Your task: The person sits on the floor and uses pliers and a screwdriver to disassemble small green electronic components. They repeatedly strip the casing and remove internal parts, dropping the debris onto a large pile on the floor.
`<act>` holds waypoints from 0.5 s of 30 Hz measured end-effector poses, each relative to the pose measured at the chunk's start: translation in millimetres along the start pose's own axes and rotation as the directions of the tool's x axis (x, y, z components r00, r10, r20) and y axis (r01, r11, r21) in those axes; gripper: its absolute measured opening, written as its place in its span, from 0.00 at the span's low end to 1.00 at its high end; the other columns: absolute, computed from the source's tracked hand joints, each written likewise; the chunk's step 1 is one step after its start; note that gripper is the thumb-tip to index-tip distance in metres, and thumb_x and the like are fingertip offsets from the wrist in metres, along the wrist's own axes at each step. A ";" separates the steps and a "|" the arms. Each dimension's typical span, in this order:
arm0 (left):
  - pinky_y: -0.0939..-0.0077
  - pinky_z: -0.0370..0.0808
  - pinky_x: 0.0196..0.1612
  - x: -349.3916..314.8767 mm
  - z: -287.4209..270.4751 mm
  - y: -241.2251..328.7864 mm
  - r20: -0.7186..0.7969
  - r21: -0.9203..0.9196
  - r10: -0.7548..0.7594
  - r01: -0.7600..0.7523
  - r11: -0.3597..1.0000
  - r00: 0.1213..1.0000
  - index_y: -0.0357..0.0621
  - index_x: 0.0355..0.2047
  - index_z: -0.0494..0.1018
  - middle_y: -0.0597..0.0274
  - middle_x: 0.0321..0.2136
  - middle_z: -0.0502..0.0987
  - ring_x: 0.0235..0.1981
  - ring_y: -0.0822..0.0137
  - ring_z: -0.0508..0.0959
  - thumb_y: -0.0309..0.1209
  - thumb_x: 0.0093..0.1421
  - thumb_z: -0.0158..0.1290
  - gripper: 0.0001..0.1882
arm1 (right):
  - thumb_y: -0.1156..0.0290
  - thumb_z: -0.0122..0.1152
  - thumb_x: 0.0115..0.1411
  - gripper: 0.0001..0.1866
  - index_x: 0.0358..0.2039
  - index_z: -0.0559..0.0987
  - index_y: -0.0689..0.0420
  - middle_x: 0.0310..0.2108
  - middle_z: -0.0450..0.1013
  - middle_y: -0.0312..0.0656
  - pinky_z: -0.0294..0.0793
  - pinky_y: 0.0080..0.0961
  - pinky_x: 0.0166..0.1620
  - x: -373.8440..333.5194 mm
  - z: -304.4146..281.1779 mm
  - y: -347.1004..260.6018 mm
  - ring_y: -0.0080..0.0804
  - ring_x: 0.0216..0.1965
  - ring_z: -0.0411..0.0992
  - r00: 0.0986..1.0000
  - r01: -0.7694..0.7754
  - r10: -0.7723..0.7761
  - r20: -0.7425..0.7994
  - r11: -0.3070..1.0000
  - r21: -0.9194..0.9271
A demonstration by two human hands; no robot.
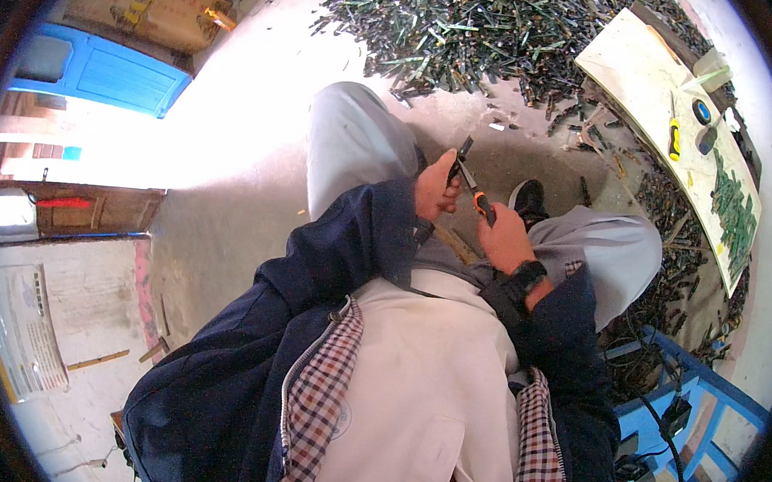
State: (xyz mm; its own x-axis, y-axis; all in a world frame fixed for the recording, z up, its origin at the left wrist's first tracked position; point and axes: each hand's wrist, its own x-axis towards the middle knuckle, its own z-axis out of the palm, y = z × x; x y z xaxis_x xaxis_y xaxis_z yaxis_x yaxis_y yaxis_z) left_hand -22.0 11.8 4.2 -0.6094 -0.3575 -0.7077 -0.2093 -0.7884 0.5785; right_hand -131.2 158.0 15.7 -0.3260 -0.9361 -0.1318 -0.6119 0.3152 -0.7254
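Observation:
My left hand is closed around a small dark strip-like piece, whose end sticks up past the thumb. In my right hand is a pair of pliers with orange-and-black handles. Their narrow metal tip meets the dark piece beside my left fingers; whether it grips the piece cannot be made out. Both hands are held above my lap, between my bent knees. My palms and part of the handles are hidden.
A large heap of dark strip-like pieces covers the floor ahead. At the right, a pale board bears a yellow-handled screwdriver, a blue-and-black ring and green strips. A blue frame with black cables stands at lower right.

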 end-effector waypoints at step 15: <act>0.78 0.52 0.14 -11.5 5.2 25.3 0.223 -0.071 -0.004 0.020 0.997 0.975 0.54 0.14 0.58 0.75 0.07 0.52 0.06 0.76 0.51 0.52 0.64 0.36 0.25 | 0.72 0.50 0.55 0.15 0.41 0.74 0.67 0.34 0.76 0.47 0.74 0.26 0.36 1.4 -29.1 3.2 0.32 0.31 0.75 0.840 -0.522 -0.056 0.539 0.183 0.833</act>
State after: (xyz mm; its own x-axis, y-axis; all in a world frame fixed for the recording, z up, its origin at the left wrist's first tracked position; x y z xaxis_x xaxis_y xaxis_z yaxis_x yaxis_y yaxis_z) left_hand -24.3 -1.4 29.0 -0.7638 -0.2337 -0.6017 -0.1666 -0.8292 0.5335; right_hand -154.6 162.2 32.9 0.1487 -0.8883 -0.4344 0.6584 0.4168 -0.6268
